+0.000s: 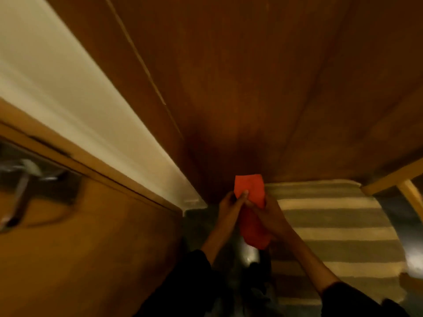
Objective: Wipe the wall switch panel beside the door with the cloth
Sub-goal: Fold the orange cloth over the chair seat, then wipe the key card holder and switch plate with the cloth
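An orange-red cloth [250,191] is held in front of me, low in the view, with both hands on it. My left hand [230,208] pinches its upper left part, thumb on top. My right hand [270,216] grips its right side, and the rest of the cloth [254,234] hangs down between my wrists. A wooden door [68,236] with a metal lever handle [25,179] fills the lower left. No wall switch panel shows in this view. The picture is dim and blurred.
A white door frame strip [80,106] runs diagonally beside the door. A brown wood-panelled wall [229,76] fills the upper middle. A grey and cream striped rug [332,225] lies on the floor at the right, next to pale wooden furniture legs [398,179].
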A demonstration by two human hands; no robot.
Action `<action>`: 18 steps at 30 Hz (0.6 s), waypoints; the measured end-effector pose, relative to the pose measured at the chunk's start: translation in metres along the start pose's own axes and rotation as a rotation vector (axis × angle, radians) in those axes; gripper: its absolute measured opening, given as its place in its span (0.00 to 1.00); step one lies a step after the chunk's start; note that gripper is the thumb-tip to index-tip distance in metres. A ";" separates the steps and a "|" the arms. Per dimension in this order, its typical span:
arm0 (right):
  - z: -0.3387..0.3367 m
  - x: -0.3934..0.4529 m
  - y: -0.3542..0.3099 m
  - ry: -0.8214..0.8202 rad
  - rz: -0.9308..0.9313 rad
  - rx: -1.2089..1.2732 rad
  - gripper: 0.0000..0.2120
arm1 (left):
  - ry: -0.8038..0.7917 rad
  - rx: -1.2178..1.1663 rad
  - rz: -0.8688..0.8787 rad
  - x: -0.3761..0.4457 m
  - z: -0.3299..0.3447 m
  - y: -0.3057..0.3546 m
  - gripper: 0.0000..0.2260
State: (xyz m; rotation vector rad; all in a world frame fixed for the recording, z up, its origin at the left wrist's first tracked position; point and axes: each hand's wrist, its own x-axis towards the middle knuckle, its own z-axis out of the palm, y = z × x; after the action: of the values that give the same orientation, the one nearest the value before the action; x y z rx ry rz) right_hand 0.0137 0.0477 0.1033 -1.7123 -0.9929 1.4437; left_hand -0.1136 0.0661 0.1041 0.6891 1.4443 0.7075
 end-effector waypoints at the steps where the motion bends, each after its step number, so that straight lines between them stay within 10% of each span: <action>1: 0.011 -0.004 -0.034 -0.024 -0.075 -0.008 0.21 | 0.048 -0.012 0.075 -0.009 -0.018 0.029 0.04; 9: 0.080 -0.053 -0.268 -0.141 -0.693 -0.070 0.20 | 0.307 -0.284 0.667 -0.120 -0.126 0.234 0.18; 18: 0.153 -0.103 -0.449 0.100 -1.202 -0.023 0.23 | 0.461 -0.386 1.178 -0.205 -0.202 0.392 0.16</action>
State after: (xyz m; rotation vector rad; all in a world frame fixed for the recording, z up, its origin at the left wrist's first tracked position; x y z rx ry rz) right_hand -0.2030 0.1763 0.5184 -0.8233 -1.5641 0.5323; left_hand -0.3227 0.1501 0.5351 1.0965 1.1305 2.1010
